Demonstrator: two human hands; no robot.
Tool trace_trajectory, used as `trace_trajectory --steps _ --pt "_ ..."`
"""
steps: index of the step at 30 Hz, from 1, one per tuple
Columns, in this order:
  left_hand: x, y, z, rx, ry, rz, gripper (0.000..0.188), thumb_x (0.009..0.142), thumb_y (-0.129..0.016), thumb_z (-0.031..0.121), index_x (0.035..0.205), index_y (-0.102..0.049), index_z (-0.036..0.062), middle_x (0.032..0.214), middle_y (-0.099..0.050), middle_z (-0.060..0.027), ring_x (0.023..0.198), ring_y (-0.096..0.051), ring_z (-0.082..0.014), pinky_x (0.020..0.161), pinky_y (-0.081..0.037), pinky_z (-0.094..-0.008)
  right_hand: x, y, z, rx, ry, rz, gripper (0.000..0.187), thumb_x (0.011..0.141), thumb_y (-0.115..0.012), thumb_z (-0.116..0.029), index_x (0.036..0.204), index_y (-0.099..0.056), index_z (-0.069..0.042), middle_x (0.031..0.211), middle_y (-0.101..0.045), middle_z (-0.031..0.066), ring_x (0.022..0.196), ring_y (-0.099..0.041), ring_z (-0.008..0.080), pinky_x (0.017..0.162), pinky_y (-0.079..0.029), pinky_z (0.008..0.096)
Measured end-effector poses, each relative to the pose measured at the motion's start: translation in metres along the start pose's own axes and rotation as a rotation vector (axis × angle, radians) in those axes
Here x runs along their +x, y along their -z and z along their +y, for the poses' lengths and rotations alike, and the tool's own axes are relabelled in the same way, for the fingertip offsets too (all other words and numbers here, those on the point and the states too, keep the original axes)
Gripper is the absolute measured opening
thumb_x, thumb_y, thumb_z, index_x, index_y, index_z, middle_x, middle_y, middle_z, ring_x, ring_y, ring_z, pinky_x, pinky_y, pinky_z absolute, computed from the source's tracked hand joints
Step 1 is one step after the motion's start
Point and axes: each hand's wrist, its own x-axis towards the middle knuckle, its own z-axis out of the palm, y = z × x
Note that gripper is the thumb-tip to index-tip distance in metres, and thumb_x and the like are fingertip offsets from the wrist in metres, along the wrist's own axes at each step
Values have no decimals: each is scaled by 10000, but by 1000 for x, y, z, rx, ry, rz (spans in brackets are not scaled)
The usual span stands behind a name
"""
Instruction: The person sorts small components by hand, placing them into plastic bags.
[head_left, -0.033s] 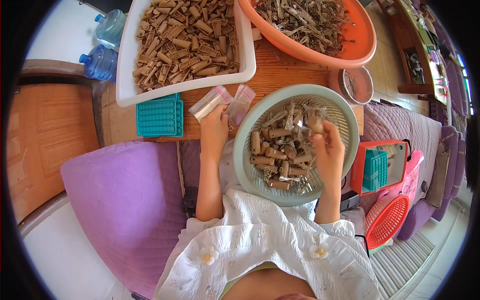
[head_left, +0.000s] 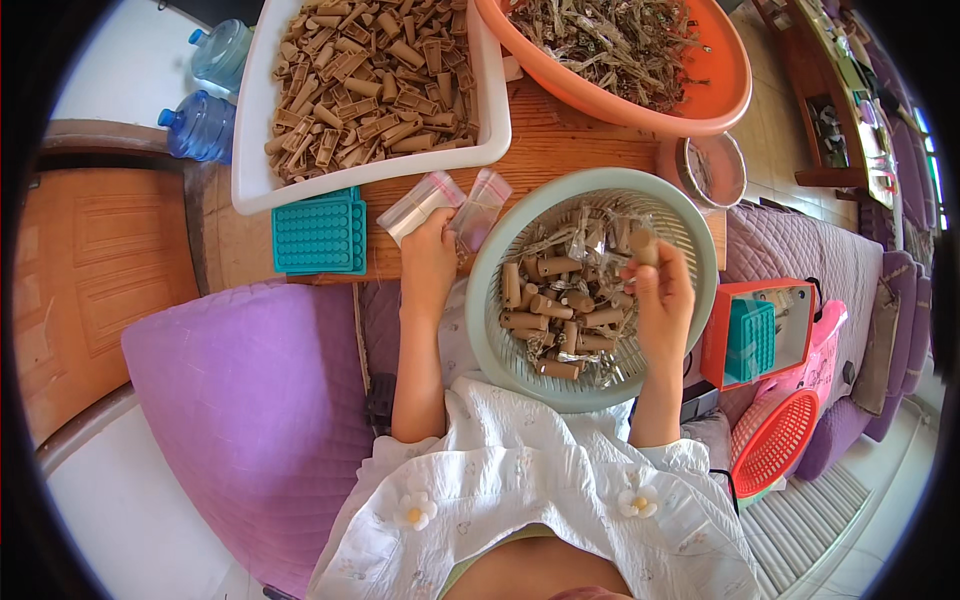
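Note:
My left hand (head_left: 430,256) is closed on a stack of clear plastic bags (head_left: 418,208) at the table's near edge. A second stack of clear bags (head_left: 484,200) lies beside it. Over the grey-green basket (head_left: 484,290), my right hand (head_left: 664,294) pinches a small tan plastic cylinder (head_left: 644,246) between thumb and fingers. Below it, the basket holds several similar tan cylinders (head_left: 556,312) mixed with small pieces in clear wrapping (head_left: 590,240). Parts of these are hidden by my right hand.
Behind stand a white tray (head_left: 498,140) of tan half-shells and an orange basin (head_left: 600,112) of wrapped metal pieces. Teal ridged trays (head_left: 318,232) lie left of the bags. A round container (head_left: 716,170) and a red-edged box (head_left: 714,340) flank the basket's right side.
My right hand has shifted slightly right and toward me, and the tan cylinder in its fingers shows more clearly. My left hand and its bags stay put.

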Motion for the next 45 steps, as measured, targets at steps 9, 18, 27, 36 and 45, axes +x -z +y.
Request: trace_trajectory --steps 9,18,27,36,45 --pt "-10 11 8 131 -41 -93 268 744 -453 -59 994 -533 -4 864 -568 -246 835 -537 -398 708 -432 -430 5 6 -7 843 11 -6 298 904 -419 -277 1088 -437 -43 819 -494 26 608 -482 85 492 -397 180" --pt "-16 47 21 187 42 37 116 765 -549 34 871 -589 5 748 -593 -211 676 -593 -322 592 -456 -363 6 11 0 444 -16 -23 340 889 -445 -279 1098 -421 -12 790 -461 41 676 -492 128 601 -461 255" --pt "-35 60 50 -651 -5 -158 148 777 -626 123 783 -592 -21 675 -598 -29 610 -549 -63 557 -432 -188 18 23 5 16 128 -103 358 916 -366 -327 1113 -398 -30 741 -385 -2 542 -394 78 486 -373 192" --pt "-42 39 63 -568 -119 -313 246 809 -591 236 740 -555 2 589 -542 -35 519 -464 -64 487 -374 -204 14 25 -5 119 1 -54 404 919 -330 -367 1077 -451 -16 668 -393 2 503 -354 57 438 -304 182" --pt "-41 35 50 -727 -77 -276 245 818 -587 217 724 -509 5 611 -551 -19 561 -492 -58 520 -398 -193 11 50 -5 -84 -161 -205 274 883 -459 -213 1068 -500 -15 781 -508 56 617 -492 131 548 -406 230"
